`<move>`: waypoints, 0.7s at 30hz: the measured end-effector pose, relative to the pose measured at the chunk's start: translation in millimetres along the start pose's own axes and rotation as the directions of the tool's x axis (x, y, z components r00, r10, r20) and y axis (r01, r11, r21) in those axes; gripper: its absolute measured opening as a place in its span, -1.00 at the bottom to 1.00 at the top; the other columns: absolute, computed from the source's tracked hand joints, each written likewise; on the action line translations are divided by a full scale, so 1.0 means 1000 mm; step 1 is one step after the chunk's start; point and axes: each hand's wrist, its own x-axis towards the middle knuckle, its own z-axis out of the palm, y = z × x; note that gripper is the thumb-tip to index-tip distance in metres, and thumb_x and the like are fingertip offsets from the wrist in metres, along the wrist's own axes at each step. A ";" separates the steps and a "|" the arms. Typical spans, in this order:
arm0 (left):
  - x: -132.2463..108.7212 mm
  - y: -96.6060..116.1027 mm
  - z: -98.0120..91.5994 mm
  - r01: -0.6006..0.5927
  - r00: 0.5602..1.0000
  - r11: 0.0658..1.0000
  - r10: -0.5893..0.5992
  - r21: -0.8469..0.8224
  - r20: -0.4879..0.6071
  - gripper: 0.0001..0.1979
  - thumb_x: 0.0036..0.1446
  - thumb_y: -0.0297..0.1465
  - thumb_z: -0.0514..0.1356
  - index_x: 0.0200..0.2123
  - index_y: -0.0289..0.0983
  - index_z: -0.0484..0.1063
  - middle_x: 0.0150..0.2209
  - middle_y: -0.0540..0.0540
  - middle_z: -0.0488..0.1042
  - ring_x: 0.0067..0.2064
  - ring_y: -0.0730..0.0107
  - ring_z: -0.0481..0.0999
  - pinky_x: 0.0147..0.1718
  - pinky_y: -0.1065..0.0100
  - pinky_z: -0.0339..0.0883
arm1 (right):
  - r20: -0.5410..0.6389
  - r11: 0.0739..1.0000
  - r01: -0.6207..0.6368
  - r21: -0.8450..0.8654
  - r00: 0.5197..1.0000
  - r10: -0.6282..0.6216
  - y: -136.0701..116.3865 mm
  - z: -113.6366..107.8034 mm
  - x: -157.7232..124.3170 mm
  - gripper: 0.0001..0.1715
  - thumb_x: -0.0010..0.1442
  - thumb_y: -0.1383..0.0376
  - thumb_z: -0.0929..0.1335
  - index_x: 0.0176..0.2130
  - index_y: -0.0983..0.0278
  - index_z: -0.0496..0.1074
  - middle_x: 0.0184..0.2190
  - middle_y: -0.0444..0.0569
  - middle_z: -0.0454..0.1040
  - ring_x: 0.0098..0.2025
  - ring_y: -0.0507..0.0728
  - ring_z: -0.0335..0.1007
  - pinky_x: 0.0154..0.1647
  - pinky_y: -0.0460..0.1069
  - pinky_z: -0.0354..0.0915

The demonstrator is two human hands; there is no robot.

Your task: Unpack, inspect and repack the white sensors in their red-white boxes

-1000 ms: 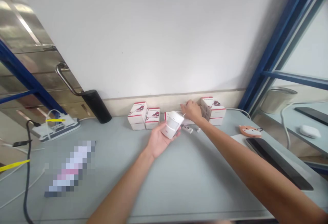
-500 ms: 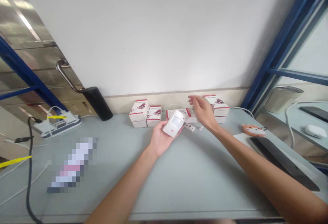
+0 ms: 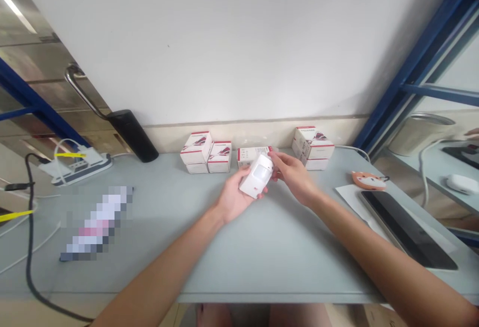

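Pale grey-blue tabletop (image 3: pixel 280 267) spanning the view. Far left: black braided cable (image 3: pixel 29 232) curving down over the table edge. Just right of it, white power strip with dark trim (image 3: pixel 75 169), thin white cable looped over it, yellow tag alongside. Nearer the camera, flat object lying on the table, pixelated and not identifiable (image 3: pixel 96 223). Above, curved stainless-steel door handle (image 3: pixel 80 90) running into a tilted black cylindrical grip (image 3: pixel 132 135), lower end just above the table's back edge. Along that edge, two stacks of white cardboard boxes with red trim (image 3: pixel 195 152), side by side. Next, single white box lying flat (image 3: pixel 251 156), directly behind a white plastic motion sensor (image 3: pixel 256 176), the sensor tilted and held clear of the table at mid-frame. Left hand (image 3: pixel 235 198) open beneath it, palm cradling the lower side; right hand (image 3: pixel 294 177) reaching in from the right, fingers pressed on the upper edge. Hands together, both clamped on the sensor. Further right, stacked white box pair (image 3: pixel 313 148), then orange fox-face pad (image 3: pixel 368 180), then flat black tablet (image 3: pixel 407 229) on white paper (image 3: pixel 348 194). Beyond the table, steel pot (image 3: pixel 421 135) and white earbud case (image 3: pixel 462 184) on a lower surface.
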 end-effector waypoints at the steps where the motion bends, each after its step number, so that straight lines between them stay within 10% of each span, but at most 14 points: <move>1: -0.001 0.001 0.001 0.002 1.000 1.000 -0.002 -0.006 -0.004 -0.75 0.31 -0.31 0.21 0.01 -0.26 0.46 -0.10 -0.22 0.61 -0.30 0.15 0.62 -0.37 0.27 0.35 | 0.009 1.000 -0.007 0.016 1.000 0.006 0.000 0.000 0.000 -0.51 0.22 -0.09 0.48 -0.12 0.26 0.59 -0.46 -0.16 0.39 -0.44 0.04 0.32 -0.29 0.00 0.34; 12: -0.003 -0.001 -0.008 0.075 0.997 0.997 -0.075 -0.004 0.032 -0.57 0.29 -0.26 0.19 0.17 -0.31 0.42 -0.07 -0.42 0.63 -0.31 0.11 0.62 -0.38 0.28 0.30 | -0.047 0.987 0.148 -0.065 0.987 -0.152 -0.005 -0.031 0.014 -0.36 0.15 -0.30 0.46 -0.28 0.21 0.50 -0.50 -0.17 0.34 -0.47 0.03 0.20 -0.39 -0.02 0.21; 21: -0.005 0.003 -0.004 0.052 0.997 0.998 -0.050 -0.036 0.052 -0.53 0.28 -0.25 0.16 0.14 -0.42 0.50 -0.09 -0.42 0.62 -0.34 0.16 0.56 -0.36 0.24 0.30 | 0.076 0.999 0.016 -0.040 0.997 -0.013 -0.004 -0.005 -0.003 -0.35 0.15 -0.30 0.46 -0.36 0.24 0.53 -0.54 -0.19 0.23 -0.48 0.02 0.11 -0.38 -0.01 0.13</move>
